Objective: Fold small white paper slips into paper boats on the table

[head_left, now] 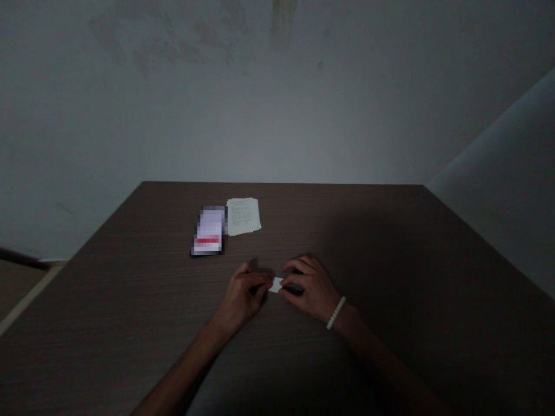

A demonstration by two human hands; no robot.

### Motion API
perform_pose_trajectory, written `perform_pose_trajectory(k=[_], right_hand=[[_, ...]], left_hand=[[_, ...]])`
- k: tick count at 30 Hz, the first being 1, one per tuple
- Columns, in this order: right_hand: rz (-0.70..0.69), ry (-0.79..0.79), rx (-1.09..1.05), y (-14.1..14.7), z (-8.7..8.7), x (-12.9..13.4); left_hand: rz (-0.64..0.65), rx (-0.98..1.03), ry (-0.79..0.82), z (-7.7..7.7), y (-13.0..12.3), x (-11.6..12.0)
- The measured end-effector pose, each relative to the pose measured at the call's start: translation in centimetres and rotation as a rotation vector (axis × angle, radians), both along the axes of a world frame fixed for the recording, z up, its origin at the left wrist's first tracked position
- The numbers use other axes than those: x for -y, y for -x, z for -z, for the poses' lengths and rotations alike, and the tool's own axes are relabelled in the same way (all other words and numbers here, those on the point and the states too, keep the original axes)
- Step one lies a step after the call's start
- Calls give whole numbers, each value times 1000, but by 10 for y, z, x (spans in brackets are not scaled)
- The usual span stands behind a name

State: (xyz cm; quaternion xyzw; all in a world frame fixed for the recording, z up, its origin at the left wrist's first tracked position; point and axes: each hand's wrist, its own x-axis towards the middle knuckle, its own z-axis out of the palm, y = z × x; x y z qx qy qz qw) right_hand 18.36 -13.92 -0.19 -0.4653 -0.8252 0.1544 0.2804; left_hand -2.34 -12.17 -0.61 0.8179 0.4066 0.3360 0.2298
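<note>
A small piece of white paper (276,285), which looks folded, lies between my hands just above the table. My left hand (245,292) pinches its left end between thumb and fingertips. At its right end, my right hand (311,292) grips it with thumb and index finger, the other fingers curled and lifted. The fingertips cover both ends of the paper. A pale beaded bracelet (336,312) circles my right wrist.
The brown wood-grain table (130,289) reaches back to a grey wall (325,127). Beyond my left hand lies a phone (210,230) with a lit, blurred screen, and beside it a stack of printed white paper sheets (243,216). Shadow darkens the table's right side.
</note>
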Motion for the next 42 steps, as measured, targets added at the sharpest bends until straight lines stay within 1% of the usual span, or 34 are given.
perform_pose_trajectory(k=[5,11,15,19,22,26,31,38,42], right_hand=[[-144,-52,68,0,-1,2],[-197,-78,151,-1,-5,4],[-196,-68,148,0,-5,5],[-188,-59,129,1,-5,6],[-176,-60,124,2,-4,6],[-168,-55,153,4,-5,7],[-165,-47,194,5,-8,9],[-183,-40,228,4,-12,11],[-185,-35,200,3,-11,12]], left_hand=[[4,8,6,1,0,0],[-15,9,-6,2,0,-4],[-39,-22,-6,1,-3,-7],[-71,-27,27,0,-7,-9],[-53,-20,14,1,-8,-12],[-29,-39,-33,1,-5,-14],[-12,-78,-31,0,1,-13],[-63,-160,-44,3,2,-12],[-67,-179,-40,3,3,-12]])
